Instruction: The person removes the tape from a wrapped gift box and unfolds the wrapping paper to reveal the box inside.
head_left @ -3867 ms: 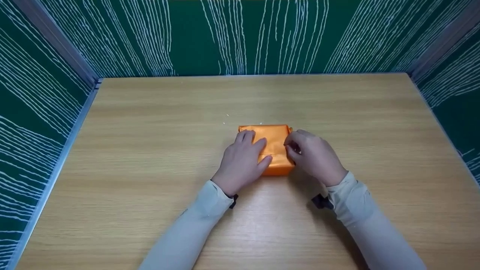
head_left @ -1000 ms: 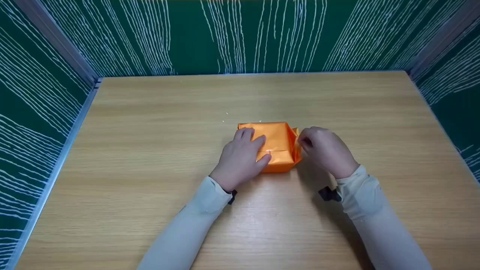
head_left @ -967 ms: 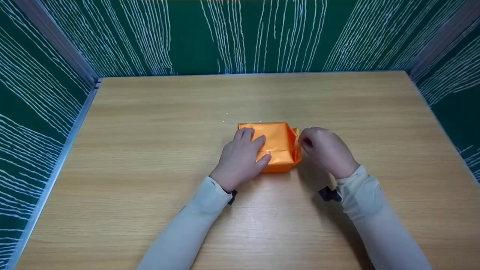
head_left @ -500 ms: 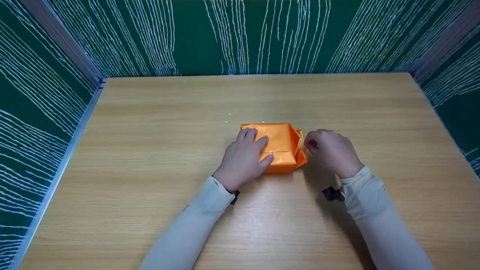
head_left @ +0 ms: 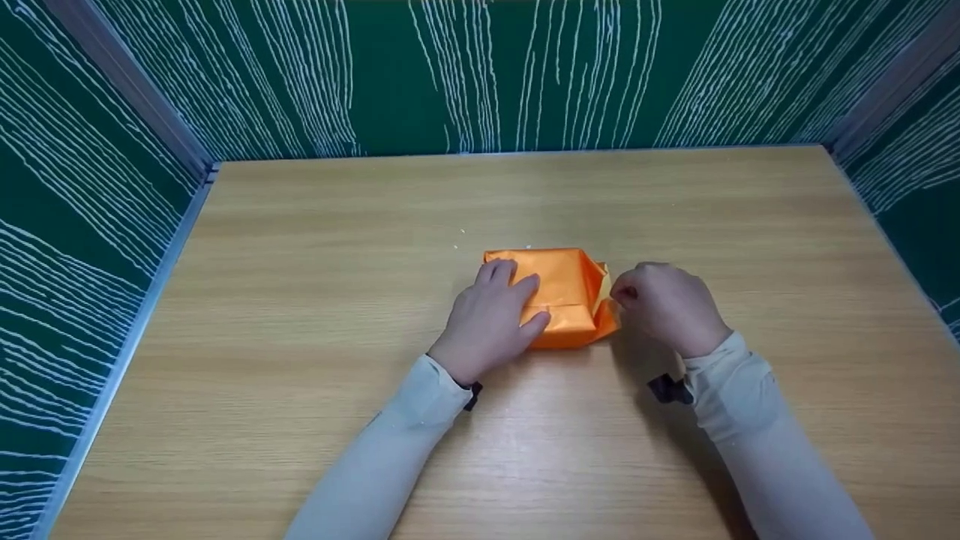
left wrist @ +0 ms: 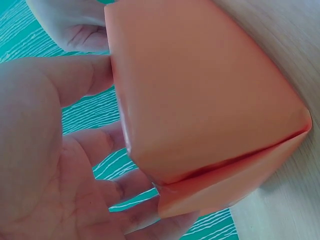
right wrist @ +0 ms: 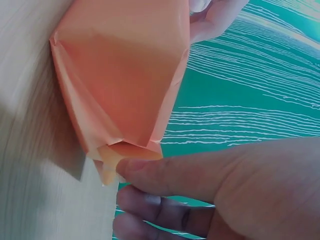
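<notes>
An orange paper-wrapped box (head_left: 559, 281) lies on the wooden table. Spread across its top and left end is my left hand (head_left: 487, 322), thumb and fingers extended; the left wrist view shows the fingertips against the wrapped box (left wrist: 200, 95) and a folded end nearest that camera. At the right end, my right hand (head_left: 667, 307) pinches the loose paper flap (head_left: 606, 321) between thumb and finger. In the right wrist view the thumb presses the pale inner side of the flap (right wrist: 107, 162), and the end folds stand partly opened outward. The contents are hidden.
The wooden table (head_left: 315, 255) has a few tiny white scraps (head_left: 459, 238) beyond the box. Green walls with white streaks (head_left: 390, 75) enclose the table's back and sides. A dark band (head_left: 670, 388) sits at the right wrist.
My right hand has moved rightward, drawing the flap away from the box's end; its folds have opened and pale inner paper shows. My left hand has stayed on the box.
</notes>
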The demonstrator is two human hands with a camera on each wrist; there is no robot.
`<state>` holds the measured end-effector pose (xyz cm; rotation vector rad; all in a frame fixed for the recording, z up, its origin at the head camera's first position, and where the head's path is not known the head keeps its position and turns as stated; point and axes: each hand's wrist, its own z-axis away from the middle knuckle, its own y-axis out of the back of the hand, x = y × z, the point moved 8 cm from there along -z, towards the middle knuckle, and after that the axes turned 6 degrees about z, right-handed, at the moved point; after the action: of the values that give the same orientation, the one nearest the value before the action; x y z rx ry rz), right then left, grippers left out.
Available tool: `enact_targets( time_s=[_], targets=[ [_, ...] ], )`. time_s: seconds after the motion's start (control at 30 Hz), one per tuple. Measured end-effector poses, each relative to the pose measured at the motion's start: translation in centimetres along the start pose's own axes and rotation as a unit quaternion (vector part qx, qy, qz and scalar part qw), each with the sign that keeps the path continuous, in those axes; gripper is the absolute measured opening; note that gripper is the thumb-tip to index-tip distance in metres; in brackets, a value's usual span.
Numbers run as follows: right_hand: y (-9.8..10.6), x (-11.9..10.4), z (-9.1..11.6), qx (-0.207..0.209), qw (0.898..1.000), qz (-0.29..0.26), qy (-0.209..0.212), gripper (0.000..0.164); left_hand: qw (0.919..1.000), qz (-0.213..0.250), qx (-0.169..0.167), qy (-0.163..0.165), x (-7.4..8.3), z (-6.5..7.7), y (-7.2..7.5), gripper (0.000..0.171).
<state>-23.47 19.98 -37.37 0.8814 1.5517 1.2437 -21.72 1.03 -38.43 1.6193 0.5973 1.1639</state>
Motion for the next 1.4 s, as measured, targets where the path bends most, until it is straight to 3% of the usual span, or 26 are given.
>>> enact_targets(
  time_s=[0.23,0.53,0.67,0.9,1.07,1.4],
  targets=[
    [0.3,-0.1,0.1,0.009,1.0,0.003,0.0,0.028,0.9999,-0.003,0.009,-0.005,0.2,0.0,0.2,0.049],
    [1.4,-1.0,0.1,0.061,0.998,-0.025,-0.001,0.01,0.9999,0.003,0.011,-0.013,0.2,0.1,0.3,0.049],
    [1.5,-2.0,0.3,0.059,0.997,-0.051,0.025,0.014,0.9999,0.0,0.011,-0.012,0.3,0.0,0.1,0.048],
    [1.1,-4.0,0.4,0.04,0.993,-0.036,0.104,0.023,0.9997,-0.007,-0.021,0.003,-0.1,-0.3,-0.1,0.055],
    [0.6,-5.1,0.6,0.024,0.987,-0.03,0.156,0.02,0.9992,-0.002,-0.038,0.008,-0.3,-0.4,-0.2,0.055],
    [0.0,-5.6,0.7,0.012,0.983,-0.011,0.183,0.022,0.999,-0.008,-0.042,-0.015,-0.5,-0.2,0.5,0.048]
  ],
)
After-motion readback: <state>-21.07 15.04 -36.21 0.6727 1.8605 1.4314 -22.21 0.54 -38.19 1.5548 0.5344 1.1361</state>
